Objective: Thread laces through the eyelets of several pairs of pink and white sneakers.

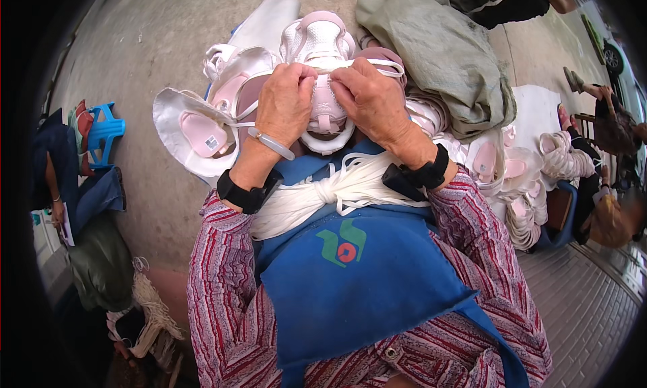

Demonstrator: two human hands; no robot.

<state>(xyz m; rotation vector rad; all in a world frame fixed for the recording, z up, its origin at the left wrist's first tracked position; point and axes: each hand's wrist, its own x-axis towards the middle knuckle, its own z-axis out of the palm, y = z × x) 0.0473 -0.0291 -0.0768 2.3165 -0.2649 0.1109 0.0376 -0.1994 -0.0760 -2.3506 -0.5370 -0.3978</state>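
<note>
A white and pink shoe upper (318,44) lies in front of me at the far side of my lap, its pink tongue toward me. My left hand (286,99), a pale bangle on its wrist, pinches a white shoelace (389,64) at the left eyelet edge. At the opposite edge, my right hand (375,103) has its fingers closed on the lace too; the lace stretches between both hands and loops out to the right. The fingertips are partly hidden. Nearer me, a tied bundle of white laces (328,191) rests across my blue apron (337,287).
More pink and white uppers (204,133) lie to the left, others (515,165) to the right. A grey-green sack (438,57) sits at the back right. A blue plastic stool (104,133) stands far left beside a seated person. Other people sit at the right.
</note>
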